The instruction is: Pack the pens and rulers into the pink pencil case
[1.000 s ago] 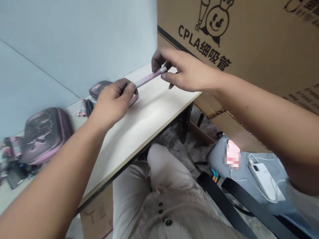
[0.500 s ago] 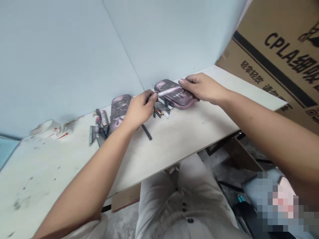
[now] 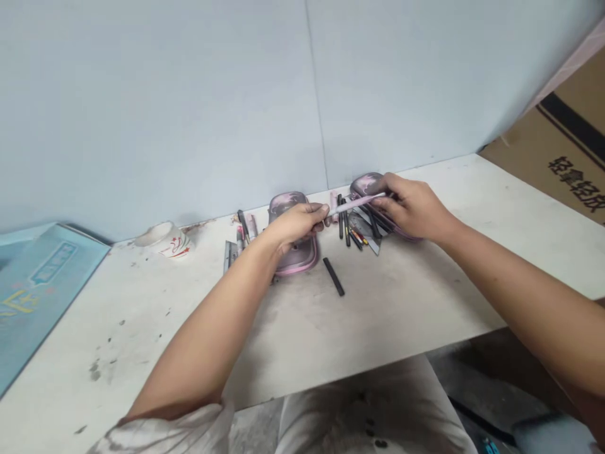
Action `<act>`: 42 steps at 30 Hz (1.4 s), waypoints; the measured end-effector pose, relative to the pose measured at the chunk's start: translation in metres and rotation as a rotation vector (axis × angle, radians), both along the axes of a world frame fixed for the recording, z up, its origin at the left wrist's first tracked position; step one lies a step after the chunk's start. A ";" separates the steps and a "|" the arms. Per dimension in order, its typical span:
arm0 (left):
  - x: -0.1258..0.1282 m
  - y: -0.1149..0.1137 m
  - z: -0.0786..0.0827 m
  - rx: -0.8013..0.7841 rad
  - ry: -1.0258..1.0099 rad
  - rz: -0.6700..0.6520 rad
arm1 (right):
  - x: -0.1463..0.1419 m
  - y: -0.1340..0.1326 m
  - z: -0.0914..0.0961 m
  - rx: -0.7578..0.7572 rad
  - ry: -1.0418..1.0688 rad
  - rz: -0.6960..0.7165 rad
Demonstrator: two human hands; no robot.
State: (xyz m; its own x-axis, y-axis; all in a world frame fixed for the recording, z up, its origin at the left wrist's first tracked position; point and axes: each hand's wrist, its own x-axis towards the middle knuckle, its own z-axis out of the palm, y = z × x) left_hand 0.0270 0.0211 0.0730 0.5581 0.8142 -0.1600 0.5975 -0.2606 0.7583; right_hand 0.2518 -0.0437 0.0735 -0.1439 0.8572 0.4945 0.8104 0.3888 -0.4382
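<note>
Left hand point(image 3: 295, 227) and right hand point(image 3: 413, 211) each have the grip closed on one end of a pink pen point(image 3: 353, 203), held level over the counter point(image 3: 378, 302) at 12 o'clock. A black marker point(image 3: 333, 276) lies nearest, then a pink-rimmed pencil case point(image 3: 297, 261) under the left hand. Loose pens point(image 3: 347, 227) lie just beside a second pink-rimmed pencil case point(image 3: 366, 185). A ceramic cup point(image 3: 163, 238) stands at 10 o'clock, a cardboard box point(image 3: 553, 148) at 2 o'clock.

On my desk point(image 3: 406, 284): 2 case halves point(image 3: 297, 263), pens point(image 3: 347, 227) prob. on R one, stick point(image 3: 333, 276) in front, cup point(image 3: 163, 239) far L.
</note>
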 end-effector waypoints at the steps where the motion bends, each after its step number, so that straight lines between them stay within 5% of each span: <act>1: -0.003 0.003 -0.001 -0.019 0.017 0.009 | 0.004 0.000 -0.004 0.021 -0.004 -0.019; 4: -0.008 0.007 -0.004 0.182 0.149 0.037 | 0.019 0.004 -0.017 0.071 -0.061 -0.065; 9: 0.002 -0.006 -0.002 0.883 0.450 0.026 | 0.026 0.005 -0.029 0.061 -0.371 -0.128; 12: 0.011 -0.014 -0.002 1.046 0.513 -0.003 | 0.023 0.000 -0.028 0.058 -0.380 -0.157; 16: 0.020 -0.013 -0.001 0.913 0.433 0.063 | 0.020 -0.009 -0.027 0.094 -0.222 -0.122; 22: 0.034 -0.017 -0.001 0.321 0.066 -0.062 | 0.022 -0.022 -0.020 0.163 0.069 -0.040; 26: 0.043 -0.030 0.000 0.092 -0.080 -0.095 | 0.028 -0.033 -0.010 0.162 0.068 0.036; 31: 0.054 -0.039 0.008 0.182 -0.161 -0.080 | 0.031 -0.043 -0.003 -0.049 0.012 -0.195; 37: 0.056 -0.039 0.011 0.281 -0.182 -0.007 | 0.035 -0.047 -0.004 -0.036 0.071 -0.031; 42: 0.062 -0.036 0.006 0.565 -0.002 -0.059 | 0.023 -0.039 -0.014 -0.133 -0.034 -0.196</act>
State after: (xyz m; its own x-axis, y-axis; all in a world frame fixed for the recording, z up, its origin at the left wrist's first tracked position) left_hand 0.0891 -0.0147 0.0790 0.6051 0.7406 0.2923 0.5683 -0.6589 0.4928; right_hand 0.2745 -0.0831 0.0593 0.0174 0.9275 0.3734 0.8800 0.1630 -0.4460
